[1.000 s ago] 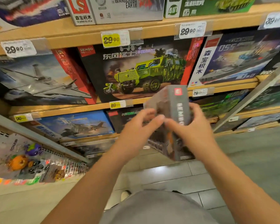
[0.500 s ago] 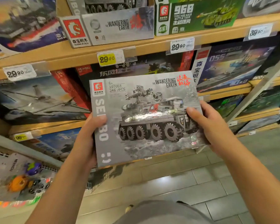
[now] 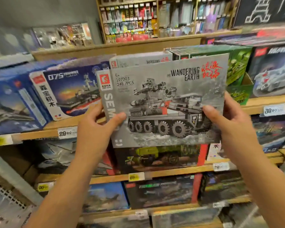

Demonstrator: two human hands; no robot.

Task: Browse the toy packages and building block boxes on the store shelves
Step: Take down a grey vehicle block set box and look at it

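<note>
Wooden store shelves [image 3: 161, 174] packed with building block boxes are filling the whole scene, running in tiers from the floor-level rows up toward a far wall rack. Nearest the camera, the left hand [image 3: 95, 129] is gripping the left edge of the grey Wandering Earth box [image 3: 164, 102], thumb lying across the front and fingers curling behind it, while the right hand [image 3: 230, 122] is pinching the right edge the same way. The box is being held upright and face-on, in the air just in front of the upper shelf, clear of the boards. Directly behind its top edge a matching grey box [image 3: 138, 60] is standing on that shelf, with a blue warship box [image 3: 67, 89] to its left and a green tank box [image 3: 237, 68] to its right. A yellow price tag [image 3: 136, 176] is hanging on a lower shelf edge. This looks like the inspecting step of browsing; the next move probably calls for sliding the box back into its slot beside its twin, or turning it over. Farther off, the wall rack of small packets [image 3: 138, 18] is blurring badly, the lower boxes are smearing, and the fingers behind the box are staying hidden.
</note>
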